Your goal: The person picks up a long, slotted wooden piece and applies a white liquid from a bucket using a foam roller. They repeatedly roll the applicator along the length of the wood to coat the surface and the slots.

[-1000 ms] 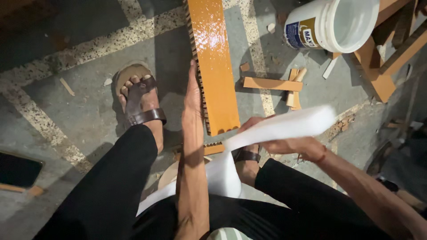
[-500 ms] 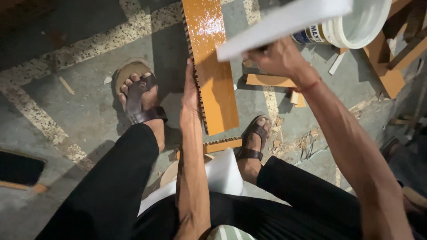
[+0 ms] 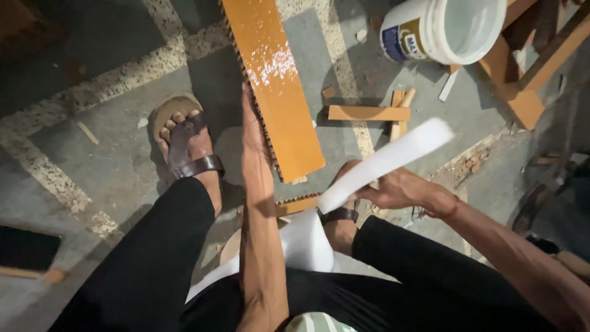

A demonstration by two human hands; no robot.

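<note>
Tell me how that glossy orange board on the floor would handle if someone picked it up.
The orange board probably stays stiff: it lies long and flat with straight edges under the left hand. Its face shines as if wet or freshly coated, so it may be slippery or smear under the fingers. Being flat, it should slide rather than roll when pushed; the toothed edge may catch.

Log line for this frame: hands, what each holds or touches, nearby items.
left hand: flat against orange board edge | right hand: gripping white strip | nearby: white bucket, wood offcuts
</note>
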